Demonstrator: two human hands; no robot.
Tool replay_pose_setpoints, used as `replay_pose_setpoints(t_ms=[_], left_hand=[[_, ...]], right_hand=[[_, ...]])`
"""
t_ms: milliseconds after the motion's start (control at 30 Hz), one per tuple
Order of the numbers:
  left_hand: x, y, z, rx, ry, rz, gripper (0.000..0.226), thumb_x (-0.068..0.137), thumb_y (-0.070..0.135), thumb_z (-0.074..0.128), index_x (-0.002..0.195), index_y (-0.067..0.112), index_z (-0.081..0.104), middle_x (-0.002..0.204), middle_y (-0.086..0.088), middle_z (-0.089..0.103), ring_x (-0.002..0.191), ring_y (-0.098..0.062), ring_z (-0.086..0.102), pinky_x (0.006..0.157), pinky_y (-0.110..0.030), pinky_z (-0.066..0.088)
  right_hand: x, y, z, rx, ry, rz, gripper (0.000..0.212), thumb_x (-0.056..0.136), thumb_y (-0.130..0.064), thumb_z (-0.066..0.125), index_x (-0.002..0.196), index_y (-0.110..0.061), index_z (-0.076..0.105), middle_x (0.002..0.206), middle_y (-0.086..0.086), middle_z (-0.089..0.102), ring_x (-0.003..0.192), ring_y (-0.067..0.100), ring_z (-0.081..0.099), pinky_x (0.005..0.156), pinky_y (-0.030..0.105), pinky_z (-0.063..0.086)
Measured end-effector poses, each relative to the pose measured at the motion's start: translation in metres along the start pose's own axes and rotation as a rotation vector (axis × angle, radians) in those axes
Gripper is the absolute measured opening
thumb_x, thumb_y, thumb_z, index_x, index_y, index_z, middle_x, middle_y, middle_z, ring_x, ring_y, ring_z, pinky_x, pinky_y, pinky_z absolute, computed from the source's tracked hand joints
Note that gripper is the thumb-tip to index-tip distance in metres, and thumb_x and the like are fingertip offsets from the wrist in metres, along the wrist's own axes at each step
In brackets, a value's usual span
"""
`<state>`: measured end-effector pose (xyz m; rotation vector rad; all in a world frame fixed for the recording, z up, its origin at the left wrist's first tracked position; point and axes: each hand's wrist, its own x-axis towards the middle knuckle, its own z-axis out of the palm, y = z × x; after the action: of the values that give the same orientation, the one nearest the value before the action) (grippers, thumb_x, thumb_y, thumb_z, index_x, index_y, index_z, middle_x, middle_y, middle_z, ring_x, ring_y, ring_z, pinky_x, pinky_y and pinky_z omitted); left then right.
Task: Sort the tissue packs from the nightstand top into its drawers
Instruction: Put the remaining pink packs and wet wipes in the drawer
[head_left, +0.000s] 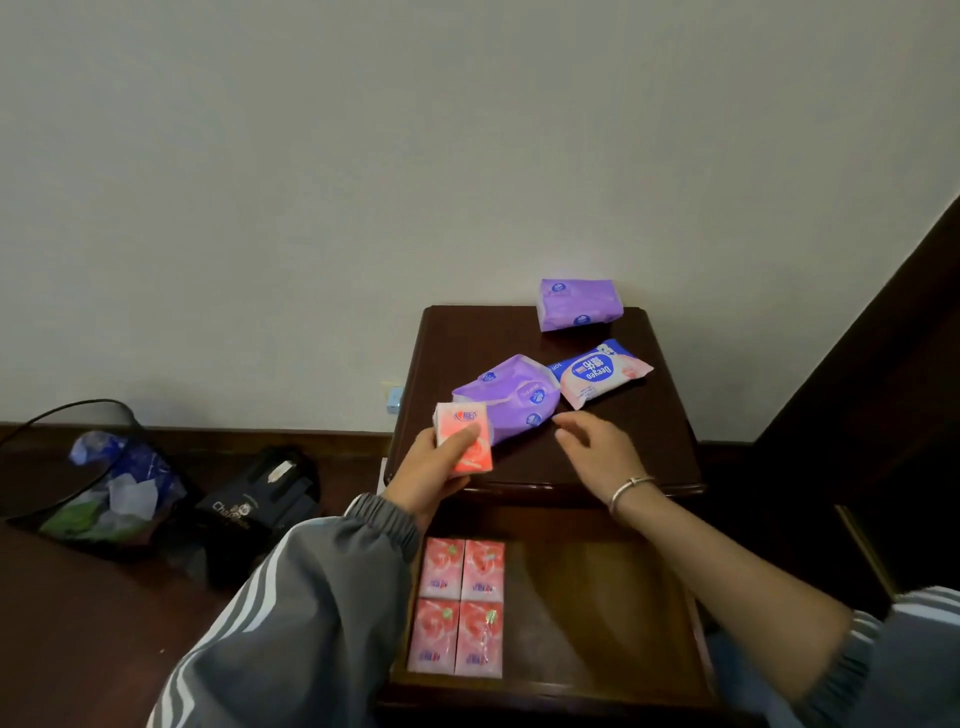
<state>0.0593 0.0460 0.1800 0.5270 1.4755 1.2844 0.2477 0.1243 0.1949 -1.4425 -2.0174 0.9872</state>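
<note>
At the front left edge of the nightstand (655, 426) the left hand (429, 470) grips a pink tissue pack (464, 440) just beside a purple pack (511, 397) on its top, while the right hand (597, 453) hangs loose-fingered and empty over its front, above four pink packs (458, 608) in its open drawer (597, 603).

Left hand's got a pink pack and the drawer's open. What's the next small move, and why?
Probably lower the left hand and set its pink pack in the open drawer, just right of the four pink packs lying there. They match it, and the floor beside them is bare.
</note>
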Motion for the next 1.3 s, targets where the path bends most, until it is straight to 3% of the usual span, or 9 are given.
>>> replay_pose_setpoints(t_ms=[200, 267, 367, 533, 633, 767, 867, 1067, 1300], left_hand=[[0.037, -0.011, -0.026, -0.058, 0.174, 0.019, 0.044, 0.086, 0.027, 0.068, 0.122, 0.006, 0.056, 0.115, -0.013, 0.067, 0.099, -0.023, 0.066, 0.077, -0.033, 0.055], [0.046, -0.015, -0.029, -0.067, 0.205, 0.040, 0.044, 0.086, 0.026, 0.068, 0.122, 0.004, 0.056, 0.114, -0.015, 0.067, 0.096, -0.022, 0.066, 0.076, -0.033, 0.056], [0.057, -0.022, -0.033, 0.018, 0.239, 0.037, 0.047, 0.085, 0.027, 0.069, 0.122, 0.002, 0.055, 0.115, -0.016, 0.066, 0.102, -0.026, 0.066, 0.091, -0.045, 0.053], [0.068, -0.025, -0.036, 0.080, 0.178, 0.022, 0.050, 0.088, 0.030, 0.065, 0.127, 0.002, 0.051, 0.118, -0.015, 0.065, 0.104, -0.027, 0.065, 0.090, -0.042, 0.053], [0.070, -0.029, -0.035, 0.095, 0.196, 0.050, 0.048, 0.089, 0.029, 0.063, 0.127, 0.001, 0.051, 0.118, -0.016, 0.064, 0.105, -0.028, 0.064, 0.094, -0.046, 0.051], [0.071, -0.033, -0.036, 0.095, 0.205, 0.067, 0.046, 0.090, 0.029, 0.062, 0.126, 0.003, 0.052, 0.117, -0.016, 0.065, 0.106, -0.028, 0.064, 0.095, -0.047, 0.050], [0.071, -0.033, -0.037, 0.096, 0.215, 0.050, 0.047, 0.089, 0.031, 0.063, 0.127, 0.004, 0.051, 0.117, -0.015, 0.065, 0.105, -0.028, 0.064, 0.095, -0.047, 0.051], [0.067, -0.035, -0.031, 0.087, 0.312, 0.064, 0.043, 0.087, 0.032, 0.066, 0.119, 0.007, 0.052, 0.111, -0.009, 0.065, 0.094, -0.018, 0.065, 0.076, -0.029, 0.053], [0.058, -0.032, -0.023, 0.065, 0.341, 0.094, 0.052, 0.087, 0.028, 0.068, 0.128, 0.003, 0.050, 0.120, -0.016, 0.063, 0.108, -0.029, 0.062, 0.098, -0.049, 0.047]], right_hand=[[0.088, 0.058, -0.039, -0.364, 0.079, 0.009, 0.033, 0.090, -0.004, 0.051, 0.122, -0.003, 0.059, 0.129, 0.018, 0.058, 0.119, 0.034, 0.053, 0.098, 0.033, 0.038], [0.117, 0.066, -0.047, -0.434, 0.019, -0.028, 0.038, 0.090, -0.002, 0.048, 0.127, -0.003, 0.056, 0.134, 0.019, 0.053, 0.123, 0.033, 0.051, 0.103, 0.034, 0.035], [0.153, 0.073, -0.050, -0.527, -0.085, -0.034, 0.050, 0.088, -0.003, 0.046, 0.137, -0.012, 0.046, 0.139, 0.017, 0.049, 0.124, 0.032, 0.049, 0.105, 0.038, 0.038], [0.188, 0.081, -0.041, -0.913, -0.282, -0.079, 0.074, 0.089, -0.017, 0.053, 0.150, -0.026, 0.012, 0.158, 0.001, 0.015, 0.145, 0.024, 0.013, 0.112, 0.044, 0.028], [0.199, 0.083, -0.038, -1.014, -0.412, -0.040, 0.088, 0.086, -0.033, 0.061, 0.150, -0.028, 0.001, 0.159, 0.001, 0.010, 0.145, 0.025, 0.011, 0.113, 0.045, 0.025], [0.207, 0.071, -0.041, -1.189, -0.396, -0.091, 0.105, 0.071, -0.050, 0.073, 0.150, -0.027, 0.008, 0.148, 0.007, 0.029, 0.133, 0.030, 0.029, 0.104, 0.043, 0.032], [0.206, 0.066, -0.044, -1.259, -0.373, -0.067, 0.100, 0.061, -0.058, 0.076, 0.142, -0.024, 0.030, 0.135, 0.008, 0.038, 0.125, 0.027, 0.034, 0.101, 0.041, 0.034], [0.167, 0.072, -0.058, -0.877, -0.217, 0.042, 0.086, 0.055, -0.057, 0.078, 0.119, -0.011, 0.043, 0.120, 0.011, 0.054, 0.109, 0.029, 0.053, 0.094, 0.039, 0.044], [0.022, 0.078, -0.069, 0.117, 0.219, 0.209, 0.061, 0.068, -0.034, 0.081, 0.114, -0.015, 0.045, 0.093, -0.005, 0.060, 0.076, 0.012, 0.060, 0.068, 0.024, 0.046]])
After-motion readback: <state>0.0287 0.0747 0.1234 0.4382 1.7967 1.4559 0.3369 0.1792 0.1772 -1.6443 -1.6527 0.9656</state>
